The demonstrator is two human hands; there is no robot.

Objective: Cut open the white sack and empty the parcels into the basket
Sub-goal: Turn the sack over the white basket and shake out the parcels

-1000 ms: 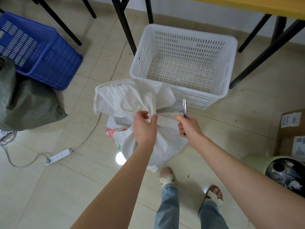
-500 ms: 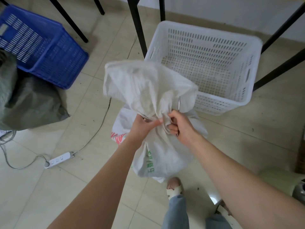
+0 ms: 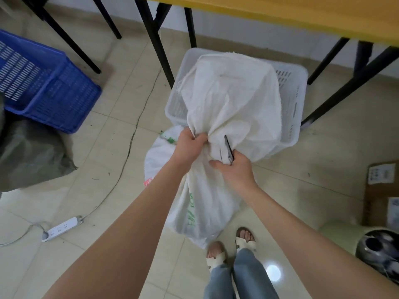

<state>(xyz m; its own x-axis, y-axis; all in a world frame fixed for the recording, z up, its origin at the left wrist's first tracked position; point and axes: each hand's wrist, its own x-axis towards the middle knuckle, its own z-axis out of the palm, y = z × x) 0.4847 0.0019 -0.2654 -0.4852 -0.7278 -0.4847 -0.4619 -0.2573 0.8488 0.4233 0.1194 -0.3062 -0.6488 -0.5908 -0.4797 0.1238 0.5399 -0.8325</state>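
The white sack (image 3: pixel 233 100) is lifted off the floor, its loose upper end flopped over the white basket (image 3: pixel 291 108) and covering most of it. Its lower part, with green and red print, hangs down in front of my legs. My left hand (image 3: pixel 190 145) grips the bunched neck of the sack. My right hand (image 3: pixel 235 169) clutches the same bunched cloth just to the right, together with a dark cutting tool (image 3: pixel 228 149) whose blade points up against the sack. No parcels are visible; the basket's inside is mostly hidden.
A blue crate (image 3: pixel 43 87) stands at the left, a grey-green sack (image 3: pixel 32 156) below it. A power strip (image 3: pixel 62 228) and its cable lie on the tiles. Black table legs (image 3: pixel 155 39) flank the basket under a yellow tabletop. Cardboard (image 3: pixel 380 190) and a bin (image 3: pixel 380 253) sit at the right.
Both hands have raised the sack and swung its loose end forward over the basket. The right hand, earlier holding only the tool, now also grips the sack's neck.
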